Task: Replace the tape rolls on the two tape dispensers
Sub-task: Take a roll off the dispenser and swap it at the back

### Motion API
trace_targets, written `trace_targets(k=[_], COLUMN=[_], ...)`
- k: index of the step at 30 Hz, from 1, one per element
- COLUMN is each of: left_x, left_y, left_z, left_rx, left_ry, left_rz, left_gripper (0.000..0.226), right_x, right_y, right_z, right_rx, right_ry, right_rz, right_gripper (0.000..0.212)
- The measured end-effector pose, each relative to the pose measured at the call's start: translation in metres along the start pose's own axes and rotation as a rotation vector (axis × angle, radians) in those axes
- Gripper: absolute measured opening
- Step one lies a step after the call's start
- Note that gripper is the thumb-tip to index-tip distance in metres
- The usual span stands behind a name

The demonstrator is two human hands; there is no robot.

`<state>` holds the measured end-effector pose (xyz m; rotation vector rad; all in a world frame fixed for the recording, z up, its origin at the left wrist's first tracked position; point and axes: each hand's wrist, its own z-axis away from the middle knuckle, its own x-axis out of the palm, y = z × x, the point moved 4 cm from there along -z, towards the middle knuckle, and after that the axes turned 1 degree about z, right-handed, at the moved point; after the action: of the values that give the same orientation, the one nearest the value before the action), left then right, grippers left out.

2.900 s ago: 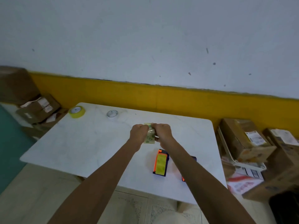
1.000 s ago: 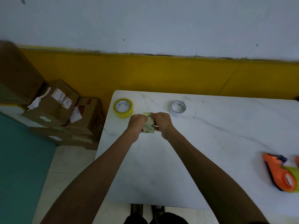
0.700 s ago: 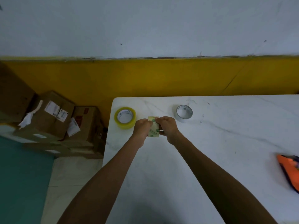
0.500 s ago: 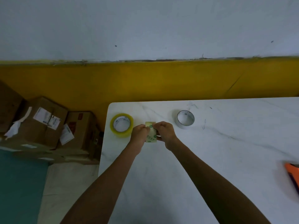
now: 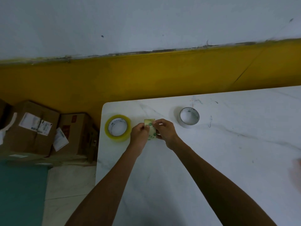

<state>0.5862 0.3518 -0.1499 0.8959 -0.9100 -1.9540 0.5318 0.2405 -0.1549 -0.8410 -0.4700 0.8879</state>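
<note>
Both my hands hold a pale tape roll (image 5: 151, 130) with green print, standing on edge above the white marble table (image 5: 228, 152). My left hand (image 5: 140, 133) grips its left side. On its right side my right hand (image 5: 164, 131) pinches it. A yellowish tape roll (image 5: 118, 128) lies flat near the table's left corner, just left of my left hand. A nearly used-up white tape core (image 5: 189, 117) lies flat to the right of my hands. Neither tape dispenser is clearly in view; only an orange blur (image 5: 297, 173) shows at the right edge.
Cardboard boxes (image 5: 37, 128) with shipping labels are stacked on the floor left of the table. A yellow-and-white wall (image 5: 146, 74) runs behind the table. The table's left edge drops to a tiled floor (image 5: 68, 193).
My view has swung left along the table, so the orange dispensers have slid out of frame to the right. My hands, still on the roll, now sit between the yellow roll and the white core.
</note>
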Motion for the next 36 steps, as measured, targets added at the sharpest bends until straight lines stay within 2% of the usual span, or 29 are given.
trace_targets(k=[6, 9, 14, 18, 22, 25, 26, 31, 33, 36], left_x=[-0.001, 0.000, 0.007, 0.026, 0.048, 0.063, 0.068, 0.089, 0.092, 0.093], left_y=[0.002, 0.009, 0.021, 0.028, 0.034, 0.031, 0.028, -0.002, -0.009, -0.003], left_z=[-0.006, -0.008, -0.002, 0.001, 0.008, 0.012, 0.012, 0.008, 0.008, 0.009], left_rx=[0.032, 0.111, 0.279, 0.347, 0.439, 0.474, 0.477, 0.315, 0.251, 0.315], left_ry=[0.011, 0.040, 0.092, 0.143, 0.176, 0.162, 0.145, 0.007, 0.003, 0.020], left_rz=[-0.062, -0.165, -0.396, -0.512, -0.653, -0.771, -0.800, -0.798, -0.782, -0.874], left_gripper=[0.022, 0.021, 0.025, 0.028, 0.025, 0.029, 0.031, 0.046, 0.050, 0.046], right_x=[-0.001, -0.002, -0.010, -0.026, -0.038, -0.048, -0.051, -0.058, -0.058, -0.060], right_y=[-0.007, -0.008, -0.007, -0.016, -0.023, -0.023, -0.021, -0.006, -0.003, -0.001], right_z=[-0.003, -0.007, -0.010, -0.001, 0.010, 0.016, 0.016, 0.016, 0.017, 0.017], right_rx=[0.048, 0.021, -0.103, -0.229, -0.326, -0.270, -0.235, -0.132, -0.113, -0.103], right_ry=[-0.010, 0.006, 0.121, 0.256, 0.312, 0.324, 0.323, 0.290, 0.283, 0.277], right_rz=[0.014, 0.028, 0.218, 0.359, 0.225, 0.090, 0.044, -0.068, -0.083, -0.097], right_gripper=[0.012, 0.012, 0.017, 0.031, 0.027, 0.048, 0.049, 0.057, 0.059, 0.059])
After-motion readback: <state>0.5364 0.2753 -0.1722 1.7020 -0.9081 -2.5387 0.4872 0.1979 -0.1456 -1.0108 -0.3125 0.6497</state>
